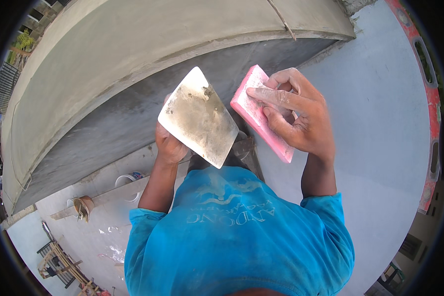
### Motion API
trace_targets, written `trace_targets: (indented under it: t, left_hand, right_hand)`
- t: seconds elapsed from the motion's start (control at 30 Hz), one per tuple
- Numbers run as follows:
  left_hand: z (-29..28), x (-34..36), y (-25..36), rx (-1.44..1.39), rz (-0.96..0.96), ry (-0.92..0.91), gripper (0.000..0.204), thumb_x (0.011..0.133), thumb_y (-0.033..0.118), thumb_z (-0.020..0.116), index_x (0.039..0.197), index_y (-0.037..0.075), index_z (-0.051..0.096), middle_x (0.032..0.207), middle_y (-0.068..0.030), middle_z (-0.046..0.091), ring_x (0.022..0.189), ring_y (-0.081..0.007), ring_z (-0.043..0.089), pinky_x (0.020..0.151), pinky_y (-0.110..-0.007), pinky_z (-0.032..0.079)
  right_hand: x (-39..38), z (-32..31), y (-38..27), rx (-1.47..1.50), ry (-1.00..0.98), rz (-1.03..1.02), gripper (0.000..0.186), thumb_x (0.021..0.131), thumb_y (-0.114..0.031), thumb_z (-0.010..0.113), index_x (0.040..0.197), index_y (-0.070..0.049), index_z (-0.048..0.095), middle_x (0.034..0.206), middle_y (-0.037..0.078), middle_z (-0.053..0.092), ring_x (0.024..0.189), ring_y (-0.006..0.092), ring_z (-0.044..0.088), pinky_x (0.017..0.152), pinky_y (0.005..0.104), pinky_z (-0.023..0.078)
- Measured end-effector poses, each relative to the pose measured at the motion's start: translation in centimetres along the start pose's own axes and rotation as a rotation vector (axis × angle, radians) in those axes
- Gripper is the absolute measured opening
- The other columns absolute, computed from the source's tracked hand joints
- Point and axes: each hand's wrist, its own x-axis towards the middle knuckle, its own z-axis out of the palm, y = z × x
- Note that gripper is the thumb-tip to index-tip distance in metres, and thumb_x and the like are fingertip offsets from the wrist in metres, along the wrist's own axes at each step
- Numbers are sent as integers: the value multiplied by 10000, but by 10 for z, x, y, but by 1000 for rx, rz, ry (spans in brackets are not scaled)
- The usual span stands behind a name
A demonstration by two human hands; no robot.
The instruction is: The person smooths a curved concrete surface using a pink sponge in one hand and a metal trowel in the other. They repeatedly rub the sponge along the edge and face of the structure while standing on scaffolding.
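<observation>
A: Start on the left. What worries you there?

B: Far below sit a white bucket [128, 181] and a small brown pot [82, 207] on the concrete floor [103, 217]. Anything dropped from up here would likely land near them.

A: And the left hand [168, 145]?

B: It is wrapped around the handle of a steel trowel [200, 117], held upright in front of the chest. The blade [202, 123] hides the fingers, so I cannot tell how firm that grip is. There is a dab of mortar [207, 91] near the top of the blade; if the trowel tilts, I would expect it to slide off.

A: The right hand [296, 121]?

B: It pinches a pink sponge float [259, 113], thumb along one face and fingers curled behind, just beside the trowel's edge. The hold is near one end, so a knock against the blade could twist it loose.

A: Beyond that?

B: The grey plastered wall [370, 123] looks fresh and smooth. A stray corner of either tool could gouge it. A red spirit level [431, 98] leans at the far right.
</observation>
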Motion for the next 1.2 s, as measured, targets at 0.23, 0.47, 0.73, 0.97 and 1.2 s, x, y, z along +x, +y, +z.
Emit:
trace_targets:
  t: [0.23,0.47,0.73,0.97,1.2]
  left_hand:
    - [25,7,14,261,49,-19,555,986,256,669,1409,-25,443,1313,-105,602,1180,-158,617,1002,-326,516]
    - [27,8,27,513,156,55,483,971,278,680,1302,-41,534,1225,-114,637,1092,-157,637,950,-321,537]
    - [1,-8,33,693,80,275,558,931,401,752,1246,-17,558,1195,-98,644,1058,-152,648,926,-330,543]
    - [-35,-55,6,637,70,393,686,926,525,743,1300,-14,544,1219,-94,630,1098,-167,636,955,-331,522]
    - [-27,-79,-1,674,126,495,537,1046,346,608,1385,-61,516,1310,-149,635,1151,-234,654,989,-375,527]
  right_hand:
    - [13,23,-10,-5,-55,-20,386,775,-62,681,1114,-184,818,973,59,621,806,204,630,666,327,532]
    - [-8,-20,8,114,-447,116,359,769,-66,702,1104,-118,818,946,93,642,850,202,634,731,309,517]
    - [52,-164,35,-176,117,219,372,902,-237,658,1247,-146,764,1051,82,737,927,163,660,772,345,552]
    - [190,-170,125,-456,-5,196,362,901,-218,645,1232,-126,759,1134,159,768,996,285,718,933,387,545]
    - [290,-158,172,-516,-202,42,339,869,-206,608,1143,-147,798,1133,167,762,989,319,723,901,377,564]
